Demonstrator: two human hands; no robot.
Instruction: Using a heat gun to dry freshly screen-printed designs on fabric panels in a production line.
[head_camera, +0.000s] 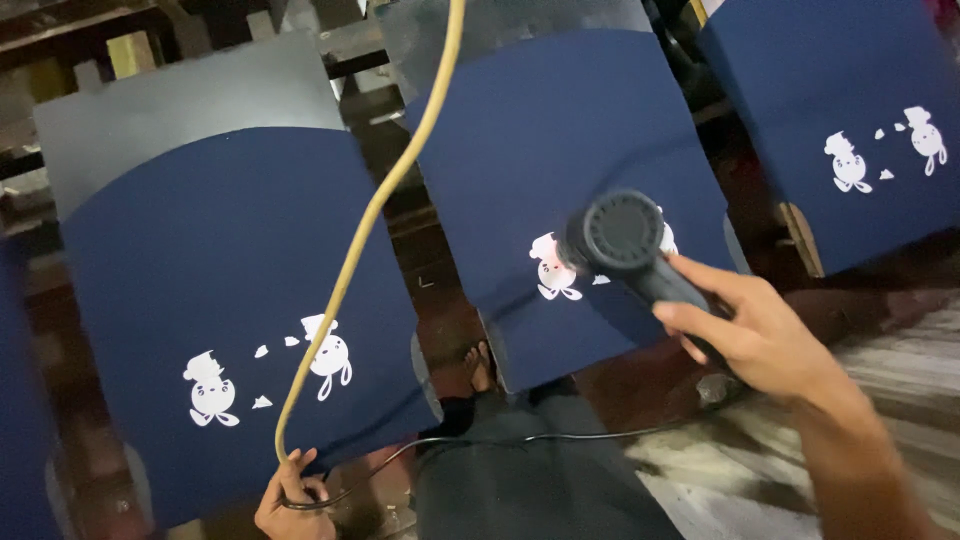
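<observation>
Right hand: right hand (760, 335) at approx 4 o'clock of the view, grip closed round the handle of a black heat gun (632, 245).
Heat gun: round rear vent faced the camera; nozzle end pointed down at the middle cloth; cannot tell if it touched the cloth.
Left hand: left hand (292, 500) at approx 7 o'clock, bottom edge, grip closed on a yellow hose (372, 215) & a thin black cable (520, 438).
Yellow hose: ran from the left hand up in a curve to 12 o'clock, crossing the left cloth.
Black cable: ran from the left hand rightward, low across the view, toward the heat gun hand.
Middle cloth: navy cloth (560, 150) on a board at centre, w/ a white cartoon print (552, 268) partly hidden behind the heat gun.
Left cloth: navy cloth (200, 290) at 9 o'clock, w/ two white cartoon figures (270, 380) low on it.
Right cloth: navy cloth (830, 90) at 2 o'clock, white figures (885, 148) on it, well apart from both hands.
Below: person's bare foot (480, 365) on the floor betw. left & middle boards.
</observation>
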